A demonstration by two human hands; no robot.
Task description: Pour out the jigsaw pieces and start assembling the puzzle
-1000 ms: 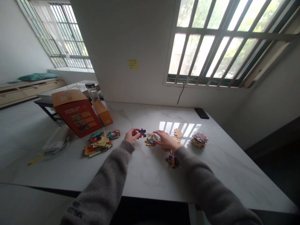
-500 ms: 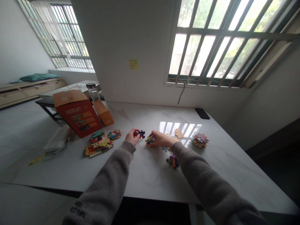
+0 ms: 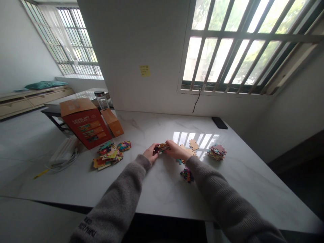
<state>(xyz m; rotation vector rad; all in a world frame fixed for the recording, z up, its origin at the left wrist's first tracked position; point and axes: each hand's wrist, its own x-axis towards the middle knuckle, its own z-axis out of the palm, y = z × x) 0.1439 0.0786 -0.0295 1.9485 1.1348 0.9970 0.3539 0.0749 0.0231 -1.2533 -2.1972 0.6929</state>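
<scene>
Left hand [image 3: 151,153] and right hand [image 3: 177,151] closed, fingertips meeting on small bunch of jigsaw pieces [image 3: 162,147], held at middle of marble surface [image 3: 162,189]. Loose piece [image 3: 193,144] just beyond right hand; small pile [image 3: 186,175] below right wrist; stack [image 3: 217,152] farther right; heap [image 3: 107,156] left, beside red puzzle box [image 3: 86,126].

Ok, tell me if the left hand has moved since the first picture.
Yes: the left hand has shifted rightward, farther from the heap of puzzle pieces.
</scene>
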